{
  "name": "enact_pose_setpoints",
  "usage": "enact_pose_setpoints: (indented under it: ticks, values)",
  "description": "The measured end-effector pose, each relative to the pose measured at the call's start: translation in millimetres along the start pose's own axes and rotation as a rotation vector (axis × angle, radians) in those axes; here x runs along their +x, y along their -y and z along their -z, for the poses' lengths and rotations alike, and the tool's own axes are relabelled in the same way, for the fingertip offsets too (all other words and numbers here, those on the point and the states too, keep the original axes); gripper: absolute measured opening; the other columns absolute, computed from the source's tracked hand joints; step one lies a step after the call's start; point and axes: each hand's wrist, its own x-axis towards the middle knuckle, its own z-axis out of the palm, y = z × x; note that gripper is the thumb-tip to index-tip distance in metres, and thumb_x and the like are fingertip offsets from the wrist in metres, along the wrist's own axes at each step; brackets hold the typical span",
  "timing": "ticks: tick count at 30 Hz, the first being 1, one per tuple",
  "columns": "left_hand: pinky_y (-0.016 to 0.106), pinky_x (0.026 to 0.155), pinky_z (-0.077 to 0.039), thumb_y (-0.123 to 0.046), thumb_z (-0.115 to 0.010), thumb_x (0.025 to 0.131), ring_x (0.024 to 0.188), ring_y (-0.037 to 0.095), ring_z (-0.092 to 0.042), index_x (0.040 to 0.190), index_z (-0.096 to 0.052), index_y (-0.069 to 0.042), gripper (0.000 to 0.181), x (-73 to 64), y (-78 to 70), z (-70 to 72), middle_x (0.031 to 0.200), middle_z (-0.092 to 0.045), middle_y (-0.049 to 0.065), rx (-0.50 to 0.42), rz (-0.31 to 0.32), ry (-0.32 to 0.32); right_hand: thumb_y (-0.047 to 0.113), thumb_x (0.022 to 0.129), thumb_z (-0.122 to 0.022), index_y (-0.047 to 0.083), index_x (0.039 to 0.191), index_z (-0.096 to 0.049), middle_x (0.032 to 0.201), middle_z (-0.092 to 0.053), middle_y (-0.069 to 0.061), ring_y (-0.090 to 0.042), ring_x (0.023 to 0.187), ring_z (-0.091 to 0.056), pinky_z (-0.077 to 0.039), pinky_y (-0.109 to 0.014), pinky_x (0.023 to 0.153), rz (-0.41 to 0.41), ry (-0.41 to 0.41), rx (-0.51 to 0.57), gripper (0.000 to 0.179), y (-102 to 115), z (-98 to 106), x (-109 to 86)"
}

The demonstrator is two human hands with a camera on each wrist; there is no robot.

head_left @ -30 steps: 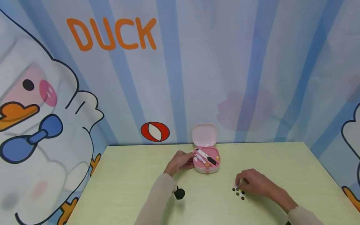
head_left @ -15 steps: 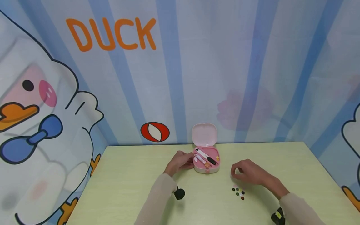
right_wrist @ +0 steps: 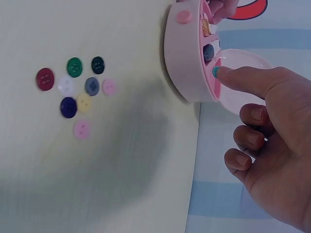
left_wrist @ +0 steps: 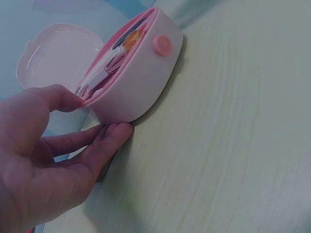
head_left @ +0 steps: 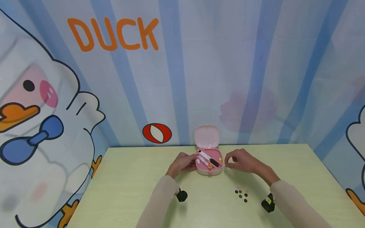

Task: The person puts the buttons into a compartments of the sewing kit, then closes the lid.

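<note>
A pink-and-white sewing box (head_left: 209, 170) stands near the back edge of the table with its lid raised. My left hand (head_left: 182, 163) holds its left side. In the left wrist view the thumb (left_wrist: 63, 97) lies at the box rim, and the fingers (left_wrist: 116, 136) meet the lower wall. My right hand (head_left: 242, 161) is beside the box's right side, pinching a small teal button (right_wrist: 215, 71) between thumb and index finger. In the right wrist view that button overlaps the box's open compartment. The other right-hand fingers are curled loosely.
Several loose buttons (head_left: 241, 196) in red, green, white, pink and dark colours lie on the table (head_left: 211, 202). Inside the box is a white tool with a black end (head_left: 209, 157). The raised lid (head_left: 207, 136) is close to the printed backdrop (head_left: 199, 63).
My right hand has lifted from the loose buttons and moved up and left to the box, carrying the teal button. The left hand has stayed at the box.
</note>
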Motion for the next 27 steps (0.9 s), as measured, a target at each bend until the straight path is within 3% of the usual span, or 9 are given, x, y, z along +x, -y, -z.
enact_pose_setpoints:
  ticks: [11,21,27]
  values:
    - [0.031,0.082,-0.062,-0.026,-0.066,0.100,0.081,0.019,-0.071,0.110,-0.071,0.002,0.030,-0.2,0.7,-0.2,0.093,-0.074,0.011,-0.001,0.004,-0.003,0.008,0.093,-0.075,0.013,0.091,-0.076,0.072,-0.059,0.005,-0.013,0.062,-0.046,-0.037,-0.024,0.055,-0.028,-0.003,-0.008,0.006,-1.8,-1.7,25.1]
    - [0.030,0.080,-0.062,-0.025,-0.065,0.101,0.077,0.016,-0.071,0.108,-0.071,0.002,0.029,0.2,-0.2,1.0,0.092,-0.074,0.010,-0.011,0.008,0.000,0.015,0.094,-0.077,0.012,0.093,-0.077,0.080,-0.062,0.000,-0.016,0.074,-0.051,-0.042,-0.027,0.062,-0.186,0.052,-0.011,0.003,-3.8,-4.6,43.1]
    - [0.031,0.082,-0.062,-0.025,-0.065,0.100,0.078,0.017,-0.071,0.108,-0.071,0.002,0.029,-0.3,0.1,1.0,0.091,-0.074,0.010,-0.019,0.009,0.004,0.014,0.095,-0.076,0.010,0.097,-0.077,0.084,-0.064,-0.001,-0.018,0.081,-0.051,-0.043,-0.032,0.068,-0.220,0.078,0.007,0.004,-4.6,-6.6,48.3]
